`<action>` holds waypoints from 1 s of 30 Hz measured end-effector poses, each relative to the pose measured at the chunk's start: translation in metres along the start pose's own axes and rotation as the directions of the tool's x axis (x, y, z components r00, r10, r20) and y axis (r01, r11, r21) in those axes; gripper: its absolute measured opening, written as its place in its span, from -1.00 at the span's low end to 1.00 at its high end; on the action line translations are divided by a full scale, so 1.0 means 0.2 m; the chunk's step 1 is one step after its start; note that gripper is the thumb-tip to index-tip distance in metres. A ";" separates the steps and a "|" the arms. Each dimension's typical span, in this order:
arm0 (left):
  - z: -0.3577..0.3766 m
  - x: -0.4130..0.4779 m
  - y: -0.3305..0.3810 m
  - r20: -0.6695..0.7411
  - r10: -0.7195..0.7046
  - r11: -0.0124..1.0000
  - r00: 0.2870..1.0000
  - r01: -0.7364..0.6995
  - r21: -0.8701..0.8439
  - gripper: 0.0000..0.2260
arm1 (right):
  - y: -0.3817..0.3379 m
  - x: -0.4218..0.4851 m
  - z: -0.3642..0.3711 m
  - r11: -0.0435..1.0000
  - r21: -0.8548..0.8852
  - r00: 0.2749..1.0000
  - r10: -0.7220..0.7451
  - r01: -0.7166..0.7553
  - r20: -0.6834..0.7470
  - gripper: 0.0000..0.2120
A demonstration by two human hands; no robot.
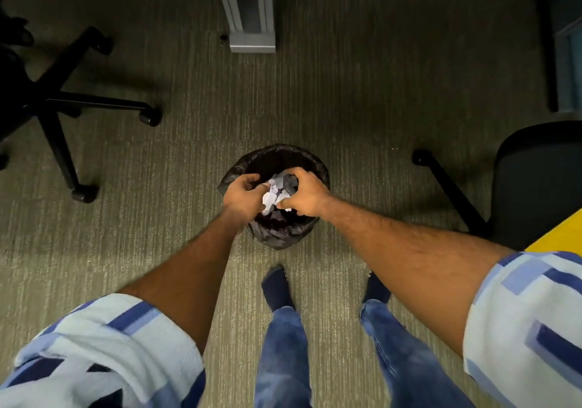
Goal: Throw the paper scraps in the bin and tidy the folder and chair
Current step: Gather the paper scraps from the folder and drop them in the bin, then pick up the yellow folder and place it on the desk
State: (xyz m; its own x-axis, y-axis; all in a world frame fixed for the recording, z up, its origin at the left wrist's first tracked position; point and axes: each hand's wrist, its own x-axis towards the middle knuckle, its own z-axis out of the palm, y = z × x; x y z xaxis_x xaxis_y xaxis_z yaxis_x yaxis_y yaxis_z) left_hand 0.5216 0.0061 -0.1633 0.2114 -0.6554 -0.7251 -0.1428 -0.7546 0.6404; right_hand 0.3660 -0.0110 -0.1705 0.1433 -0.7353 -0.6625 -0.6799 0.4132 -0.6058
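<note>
A small round bin (277, 155) lined with a black bag stands on the carpet just in front of my feet. Directly above its opening, my left hand (241, 195) and my right hand (304, 195) are cupped together around a bunch of white paper scraps (275, 192). Both hands curl around the scraps from opposite sides. A black office chair (535, 181) stands at the right, its seat and one leg showing. No folder shows in this view.
A second black chair base (56, 105) with castors is at the left. A grey partition foot (252, 39) stands at the top centre. A yellow surface corner (563, 234) juts in at the right. Striped carpet surrounds the bin.
</note>
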 end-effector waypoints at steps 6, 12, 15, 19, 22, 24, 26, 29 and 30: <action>-0.02 -0.01 0.00 -0.006 -0.015 0.998 1.000 0.015 0.067 -0.63 | 0.08 -0.02 -0.05 0.997 -0.077 1.000 0.016 -0.016 -0.007 -0.17; 0.08 -0.08 0.11 0.047 0.018 0.992 0.999 -0.023 0.122 -0.68 | 0.14 -0.12 -0.18 0.998 -0.033 0.997 0.043 -0.045 -0.065 -0.23; 0.18 -0.12 0.20 0.096 0.050 0.984 0.994 -0.065 0.167 -0.71 | 0.17 -0.18 -0.27 0.999 -0.002 0.992 0.045 -0.046 -0.119 -0.27; 0.35 -0.18 0.32 0.159 0.103 0.966 0.982 -0.137 0.220 -0.82 | 0.24 -0.28 -0.45 0.997 0.054 0.982 0.061 -0.052 -0.177 -0.31; 0.49 -0.23 0.41 0.224 0.123 0.954 0.967 -0.177 0.241 -0.89 | 0.32 -0.37 -0.59 0.994 0.094 0.969 0.069 -0.047 -0.239 -0.37; 0.60 -0.26 0.47 0.279 0.153 0.931 0.948 -0.233 0.281 -0.92 | 0.38 -0.44 -0.70 0.991 0.125 0.954 0.078 -0.044 -0.289 -0.41; 0.72 -0.30 0.53 0.326 0.173 0.905 0.929 -0.281 0.320 -0.90 | 0.45 -0.50 -0.81 0.988 0.146 0.935 0.094 -0.046 -0.341 -0.44; 0.90 -0.37 0.61 0.404 0.196 0.869 0.893 -0.350 0.351 -0.82 | 0.57 -0.60 -0.95 0.982 0.176 0.901 0.133 -0.064 -0.414 -0.47; 0.95 -0.39 0.64 0.429 0.210 0.853 0.879 -0.379 0.359 -0.84 | 0.61 -0.64 -1.00 0.981 0.181 0.891 0.143 -0.070 -0.432 -0.48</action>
State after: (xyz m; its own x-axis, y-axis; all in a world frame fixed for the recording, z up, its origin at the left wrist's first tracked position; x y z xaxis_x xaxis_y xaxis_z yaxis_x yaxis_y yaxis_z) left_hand 0.3026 -0.0447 -0.0725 -0.2588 -0.7481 -0.6111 -0.5488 -0.4068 0.7303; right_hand 0.1211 0.0260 -0.0727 -0.2803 -0.8275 -0.4865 -0.5469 0.5542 -0.6275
